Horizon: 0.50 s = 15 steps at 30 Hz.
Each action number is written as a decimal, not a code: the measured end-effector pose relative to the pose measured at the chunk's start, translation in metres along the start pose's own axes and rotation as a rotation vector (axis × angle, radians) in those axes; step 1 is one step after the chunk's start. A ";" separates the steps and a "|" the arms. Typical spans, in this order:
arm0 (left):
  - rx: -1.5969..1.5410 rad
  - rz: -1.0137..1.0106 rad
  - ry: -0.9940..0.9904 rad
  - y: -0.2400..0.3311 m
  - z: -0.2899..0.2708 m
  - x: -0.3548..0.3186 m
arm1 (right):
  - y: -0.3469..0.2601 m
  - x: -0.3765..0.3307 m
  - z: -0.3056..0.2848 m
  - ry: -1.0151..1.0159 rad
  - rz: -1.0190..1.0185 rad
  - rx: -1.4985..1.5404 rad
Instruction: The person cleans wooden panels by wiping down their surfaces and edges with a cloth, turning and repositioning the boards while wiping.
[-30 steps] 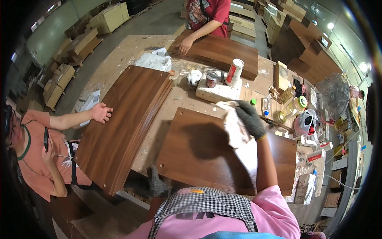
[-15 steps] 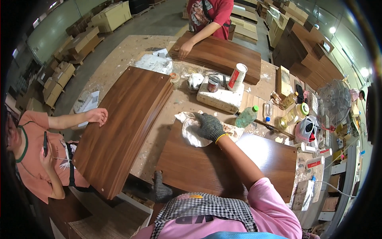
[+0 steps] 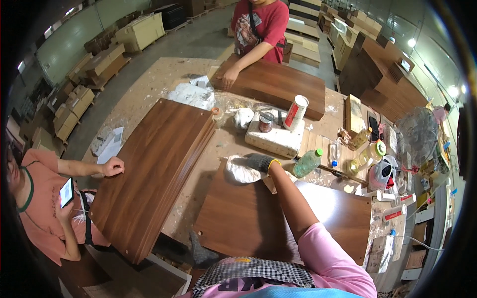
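My right hand [image 3: 259, 163], in a dark grey knit glove with a yellow cuff, presses a bunched white cloth [image 3: 242, 170] against the far edge of a brown wood-grain panel [image 3: 243, 211]. Its fingers point left and are partly sunk in the cloth. My left hand [image 3: 201, 254], also gloved in dark grey, is low by the panel's near left corner; its fingers are blurred and partly hidden. Light glares off the panel's right half. A green bottle [image 3: 307, 164] stands just beyond the panel, to the right of my right hand.
At left, a person holding a phone [image 3: 66, 192] rests a hand on a stack of brown panels [image 3: 154, 169]. Across the workbench [image 3: 149, 82], a person in red touches another stack [image 3: 278, 87]. A white block [image 3: 275, 130] bears a can and cup. Bottles and a fan [image 3: 416, 130] stand right.
My right hand has turned, its fingers now pointing left, with the cloth bunched closer at the panel's far edge. The person at left has curled the resting hand and turned the phone's screen into view.
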<state>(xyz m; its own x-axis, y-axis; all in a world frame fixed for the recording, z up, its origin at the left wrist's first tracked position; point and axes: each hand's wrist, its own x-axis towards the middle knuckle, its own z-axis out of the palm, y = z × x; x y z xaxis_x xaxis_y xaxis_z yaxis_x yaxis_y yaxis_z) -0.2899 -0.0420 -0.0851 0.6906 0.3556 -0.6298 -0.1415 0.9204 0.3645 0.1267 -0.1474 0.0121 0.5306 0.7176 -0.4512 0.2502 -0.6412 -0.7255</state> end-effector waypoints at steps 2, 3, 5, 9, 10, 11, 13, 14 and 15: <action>-0.002 0.020 0.052 -0.001 -0.002 -0.001 | 0.001 -0.003 -0.005 -0.131 0.073 0.134; 0.047 -0.037 0.036 0.007 0.042 -0.017 | 0.001 -0.008 -0.006 -0.076 0.111 0.080; 0.099 -0.104 0.029 0.012 0.074 -0.036 | 0.019 0.004 -0.006 -0.147 0.164 0.285; -0.030 -0.143 -0.018 0.016 0.084 -0.038 | 0.031 0.018 0.000 -0.069 0.125 0.171; -0.105 -0.145 0.032 0.017 0.083 -0.040 | 0.025 0.018 0.002 -0.081 0.123 0.173; -0.108 -0.138 0.042 0.018 0.079 -0.043 | 0.015 0.014 0.002 -0.059 0.089 0.128; -0.016 -0.091 0.033 0.015 0.069 -0.042 | 0.011 0.012 0.004 -0.030 0.061 0.083; -0.013 -0.102 0.025 0.013 0.066 -0.039 | 0.026 0.019 0.005 -0.026 0.043 0.091; -0.001 -0.135 0.100 0.011 0.061 -0.035 | 0.040 0.024 0.005 -0.021 0.025 0.098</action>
<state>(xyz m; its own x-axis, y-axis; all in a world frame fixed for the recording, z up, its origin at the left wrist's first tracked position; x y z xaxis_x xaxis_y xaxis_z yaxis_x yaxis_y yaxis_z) -0.2720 -0.0539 -0.0170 0.6297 0.2430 -0.7378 -0.0529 0.9610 0.2714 0.1451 -0.1545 -0.0303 0.5180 0.7082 -0.4797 0.1561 -0.6296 -0.7611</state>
